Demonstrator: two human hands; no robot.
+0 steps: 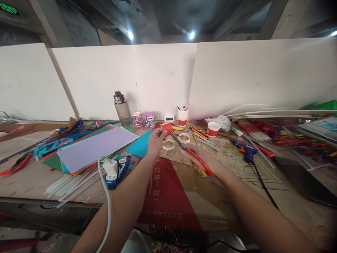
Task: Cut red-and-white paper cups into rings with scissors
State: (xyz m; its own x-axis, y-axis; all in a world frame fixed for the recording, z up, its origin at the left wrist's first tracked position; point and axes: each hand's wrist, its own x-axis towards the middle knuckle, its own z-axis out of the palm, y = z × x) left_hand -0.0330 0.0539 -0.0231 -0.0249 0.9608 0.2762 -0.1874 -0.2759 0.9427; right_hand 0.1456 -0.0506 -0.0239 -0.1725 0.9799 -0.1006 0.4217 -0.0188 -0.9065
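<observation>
My left hand (156, 140) pinches a small red piece, apparently paper or card (167, 128), between thumb and fingers above the middle of the table. In my right hand (200, 158) is a pair of scissors (198, 159) with red handles and a bit of yellow below. Their long grey blades point up and left, with the tips close to the red piece; whether they touch it I cannot tell. Just below the blades lie two rolls of tape (168, 144). A blue sheet of paper (139, 144) lies beside my left wrist.
Coloured sheets (97, 147), clear sticks (71, 186) and a power strip (123, 168) with a white cable are on the left. A bottle (122, 110), decorated cups (150, 119) and a clock (169, 118) stand behind. Rightward lie a paper cup (213, 130) and glue gun (247, 151).
</observation>
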